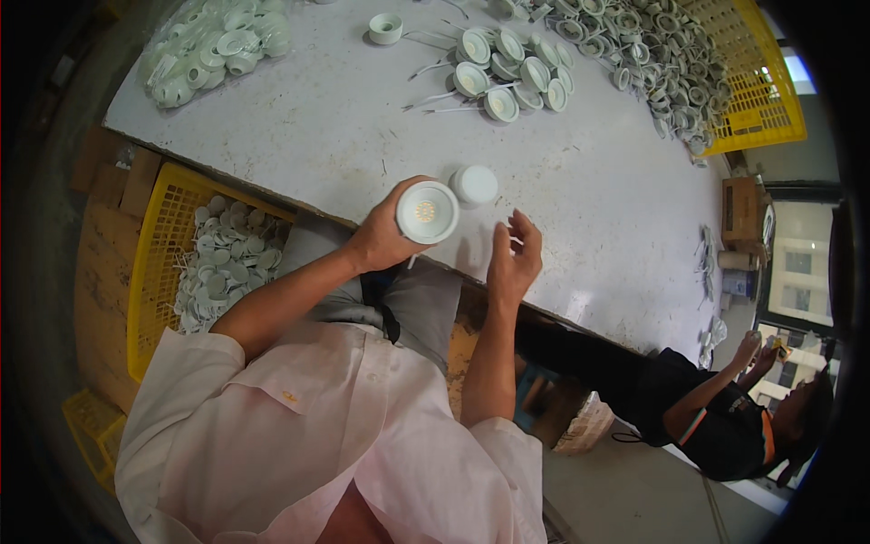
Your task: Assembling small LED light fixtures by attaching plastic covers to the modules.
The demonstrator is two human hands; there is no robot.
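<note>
My left hand (379,231) is wrapped round a white round LED downlight (426,213), its recessed face turned up and yellow LED dots showing at the centre. A short white wire hangs below it. My right hand (517,258) hovers near the table edge, fingers bent and apart, with nothing in it. Between the hands, slightly farther off, a white round diffuser-like piece (475,186) sits on the table beside the downlight. Farther back lies a cluster of similar white downlights (501,104) with wires, and a single white cup-shaped housing (385,29) stands to their left.
A clear bag of white housings (217,50) lies far left. Grey ring-shaped parts (652,54) heap beside a yellow crate (757,91) far right. Left of my lap, another yellow crate (149,272) holds white wired parts (227,258). A co-worker (725,422) sits at right.
</note>
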